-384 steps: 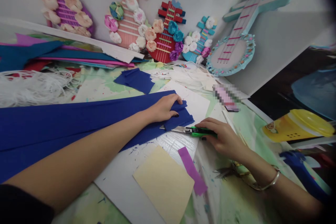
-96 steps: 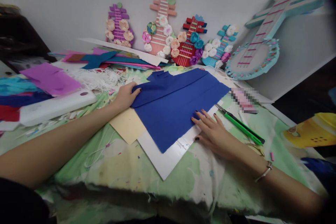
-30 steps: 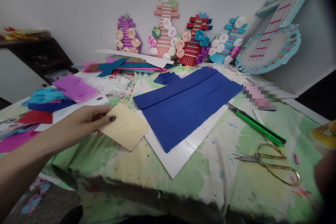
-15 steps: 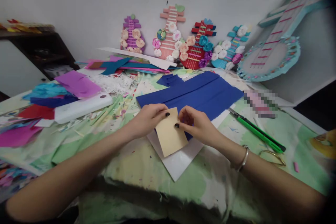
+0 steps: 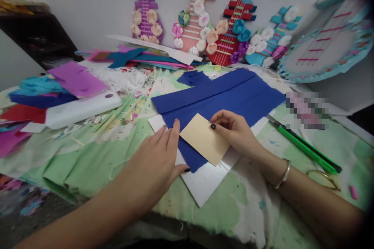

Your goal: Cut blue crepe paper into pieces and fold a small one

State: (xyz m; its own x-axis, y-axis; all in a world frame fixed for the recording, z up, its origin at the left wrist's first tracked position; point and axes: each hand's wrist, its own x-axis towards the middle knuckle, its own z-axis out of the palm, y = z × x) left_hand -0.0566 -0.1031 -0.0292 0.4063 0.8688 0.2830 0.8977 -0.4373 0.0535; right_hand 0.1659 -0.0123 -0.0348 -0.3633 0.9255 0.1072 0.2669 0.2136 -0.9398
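Observation:
Between the thumb and fingers of my right hand (image 5: 236,130) is the right edge of a pale yellow piece of card (image 5: 204,138), tilted over the blue crepe paper (image 5: 222,97). My left hand (image 5: 160,159) lies palm down with fingers stretched out, at the left edge of the blue paper. Its thumb points toward the paper's near corner and its fingertips come close to the card's left corner. Beneath the blue paper is a glossy white board (image 5: 201,190), its near corner sticking out toward me.
A green utility knife (image 5: 309,149) and a gold ring-shaped piece (image 5: 324,179) lie at the right. Paper-flower-trimmed model lutes (image 5: 230,39) lean on the wall. White string (image 5: 128,79), a long white box (image 5: 84,111) and purple paper (image 5: 77,79) are at the left.
My left hand has let go of the card and moved down and left onto the blue paper's edge. The card has turned and shifted right in my right hand. The view has shifted.

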